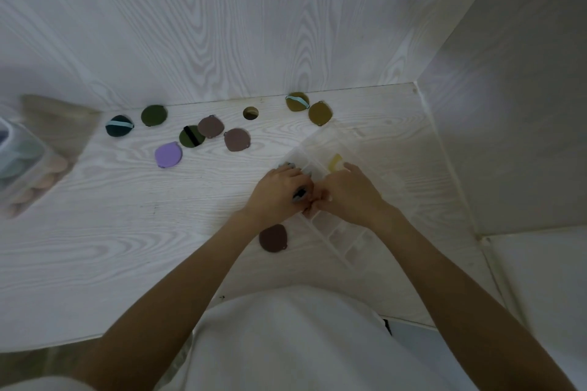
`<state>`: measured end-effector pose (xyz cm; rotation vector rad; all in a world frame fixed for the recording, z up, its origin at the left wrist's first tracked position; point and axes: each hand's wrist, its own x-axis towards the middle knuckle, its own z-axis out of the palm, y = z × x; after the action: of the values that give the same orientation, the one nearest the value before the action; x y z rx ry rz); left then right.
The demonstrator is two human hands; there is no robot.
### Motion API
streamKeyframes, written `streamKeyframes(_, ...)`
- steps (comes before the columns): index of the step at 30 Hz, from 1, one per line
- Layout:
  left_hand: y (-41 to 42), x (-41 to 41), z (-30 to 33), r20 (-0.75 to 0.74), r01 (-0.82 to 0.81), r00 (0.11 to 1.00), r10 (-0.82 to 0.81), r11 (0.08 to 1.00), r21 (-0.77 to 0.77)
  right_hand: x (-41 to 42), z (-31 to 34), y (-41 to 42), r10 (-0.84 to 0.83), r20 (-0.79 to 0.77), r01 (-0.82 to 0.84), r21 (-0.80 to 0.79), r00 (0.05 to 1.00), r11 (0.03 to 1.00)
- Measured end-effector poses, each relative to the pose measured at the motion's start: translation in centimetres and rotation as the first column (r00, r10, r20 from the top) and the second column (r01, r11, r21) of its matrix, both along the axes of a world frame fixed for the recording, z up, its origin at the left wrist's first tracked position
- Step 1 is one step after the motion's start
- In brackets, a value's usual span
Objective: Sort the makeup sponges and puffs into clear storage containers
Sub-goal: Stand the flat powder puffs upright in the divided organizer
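A clear compartmented container [341, 233] lies diagonally on the white table, with a yellow sponge [335, 162] in a far compartment. My left hand [278, 192] grips a grey puff [300, 194] at the container's near-left edge; more grey shows past my fingers. My right hand [347, 192] rests with curled fingers on the container beside it, thumbs almost touching. Loose puffs lie about: a brown one [273, 238] near my left wrist, two brown [236, 139], purple [168, 154], green [191, 136], dark teal [119, 126] and mustard [320, 113].
A second clear container [28, 165] filled with pale pink and teal sponges stands at the far left. White wood-grain walls close in the back and right. A small round hole [250, 113] sits in the table by the back wall.
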<state>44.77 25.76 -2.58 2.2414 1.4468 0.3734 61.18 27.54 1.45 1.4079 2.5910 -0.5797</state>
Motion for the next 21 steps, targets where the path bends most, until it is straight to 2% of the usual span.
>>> streamKeyframes(2,0.0,-0.2,0.0,0.014,0.009,1.000,-0.009,1.000,0.011,0.8,0.1,-0.4,-0.026,-0.029,0.026,-0.010,0.999,1.000)
streamKeyframes(4,-0.1,-0.2,0.1,0.024,0.009,1.000,-0.009,1.000,0.021,0.7,0.0,-0.7,-0.026,0.014,0.026,-0.001,1.000,1.000)
streamKeyframes(7,-0.3,-0.1,0.2,0.025,0.021,0.999,-0.022,0.998,0.054,-0.3,0.0,-0.6,-0.022,0.118,0.011,0.094,0.993,0.996)
streamKeyframes(9,-0.5,-0.3,0.2,-0.013,0.033,0.999,-0.033,0.998,0.059,-0.6,0.0,-0.6,-0.014,0.134,-0.008,0.162,0.991,0.987)
streamKeyframes(13,-0.8,0.3,1.3,-0.139,0.008,0.990,0.000,0.998,0.058,0.3,0.1,-0.3,-0.012,0.057,0.004,0.137,0.998,0.991)
streamKeyframes(17,-0.4,1.5,2.0,-0.252,-0.065,0.966,0.061,0.998,-0.008,0.8,-0.1,0.0,0.020,-0.034,-0.017,0.085,0.999,0.996)
streamKeyframes(21,-0.4,1.6,1.6,-0.274,-0.120,0.956,0.108,0.992,-0.027,0.9,-0.5,0.1,0.054,-0.172,-0.046,0.045,0.984,0.998)
